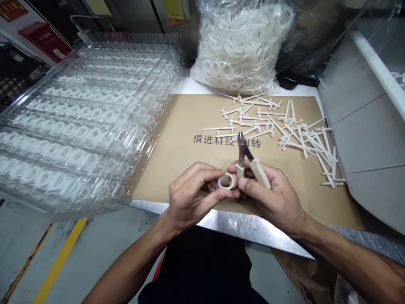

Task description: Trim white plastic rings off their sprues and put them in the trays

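We pinch a small white plastic ring (226,181) in our left hand (193,198), with thumb and forefinger closed on its rim. It is held in the air just above the near part of a flat brown cardboard sheet (177,173). Our right hand (268,196) is closed around a pair of steel side cutters with beige handles (260,173), whose jaws stand slightly parted and point away from us, their tips above the ring and apart from it. The two hands almost meet.

The ring looks light and thin, probably a little flexible, and its smooth surface may slip, so the rim seems the best place to hold it, leaving the opening clear.

Dark printed characters (226,141) cross the cardboard beyond the cutters, and a tangled pile of thin white plastic runners (284,126) lies toward its far right corner. A stack of clear plastic trays (85,118) filled with rows of white rings sits off the left edge of the sheet. A clear bag of white rings (240,46) stands past the far edge, and a grey panelled cabinet (357,126) rises at the right.
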Demonstrator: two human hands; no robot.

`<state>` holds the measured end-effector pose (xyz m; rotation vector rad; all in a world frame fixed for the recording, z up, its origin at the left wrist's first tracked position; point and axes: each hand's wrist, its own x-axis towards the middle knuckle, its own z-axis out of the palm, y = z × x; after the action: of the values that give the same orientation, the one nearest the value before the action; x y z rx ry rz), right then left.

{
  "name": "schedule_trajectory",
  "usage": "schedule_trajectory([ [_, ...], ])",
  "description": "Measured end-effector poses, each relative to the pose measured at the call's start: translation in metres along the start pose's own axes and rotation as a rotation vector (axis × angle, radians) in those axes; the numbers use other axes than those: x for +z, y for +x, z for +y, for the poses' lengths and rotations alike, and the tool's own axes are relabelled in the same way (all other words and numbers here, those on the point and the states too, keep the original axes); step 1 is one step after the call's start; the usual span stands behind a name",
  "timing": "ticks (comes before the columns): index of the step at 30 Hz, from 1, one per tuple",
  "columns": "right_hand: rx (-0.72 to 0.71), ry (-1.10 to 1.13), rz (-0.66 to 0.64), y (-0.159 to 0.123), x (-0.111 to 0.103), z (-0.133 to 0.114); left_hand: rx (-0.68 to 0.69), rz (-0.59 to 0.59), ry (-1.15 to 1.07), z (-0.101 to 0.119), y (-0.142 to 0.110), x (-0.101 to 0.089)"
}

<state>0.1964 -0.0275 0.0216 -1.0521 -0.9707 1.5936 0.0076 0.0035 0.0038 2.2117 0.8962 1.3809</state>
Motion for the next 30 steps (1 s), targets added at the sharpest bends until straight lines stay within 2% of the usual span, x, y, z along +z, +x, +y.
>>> schedule_trajectory([
  [7, -0.037, -0.07, -0.009, -0.002, -0.013, 0.008, -0.047, 0.019, -0.157, -0.004, -0.002, 0.001],
  [9, -0.013, -0.094, 0.009, -0.002, -0.019, 0.013, -0.133, 0.051, -0.248, -0.003, -0.001, -0.003],
  [11, 0.008, -0.108, 0.031, 0.001, -0.025, 0.018, -0.285, 0.087, -0.383, 0.0, -0.002, -0.012],
  [14, 0.014, -0.134, 0.034, 0.005, -0.03, 0.023, -0.531, 0.092, -0.669, 0.015, -0.007, -0.037],
  [16, 0.019, -0.139, 0.034, 0.007, -0.032, 0.024, -0.599, 0.067, -0.787, 0.029, -0.012, -0.061],
  [18, 0.027, -0.139, 0.044, 0.008, -0.031, 0.025, -0.582, 0.054, -0.779, 0.042, -0.015, -0.091],
  [21, 0.036, -0.153, 0.058, 0.01, -0.031, 0.026, -0.487, 0.09, -0.593, 0.046, -0.008, -0.141],
  [23, 0.033, -0.16, 0.061, 0.011, -0.031, 0.026, -0.423, 0.133, -0.399, 0.034, 0.008, -0.176],
  [25, 0.03, -0.163, 0.059, 0.013, -0.032, 0.027, -0.371, 0.176, -0.185, 0.007, 0.034, -0.209],
  [27, 0.028, -0.169, 0.056, 0.014, -0.033, 0.027, -0.323, 0.211, 0.05, -0.032, 0.065, -0.238],
  [29, 0.03, -0.174, 0.052, 0.014, -0.035, 0.028, -0.302, 0.154, 0.326, -0.076, 0.097, -0.261],
  [30, 0.031, -0.173, 0.055, 0.014, -0.036, 0.029, -0.305, 0.13, 0.383, -0.098, 0.111, -0.269],
])
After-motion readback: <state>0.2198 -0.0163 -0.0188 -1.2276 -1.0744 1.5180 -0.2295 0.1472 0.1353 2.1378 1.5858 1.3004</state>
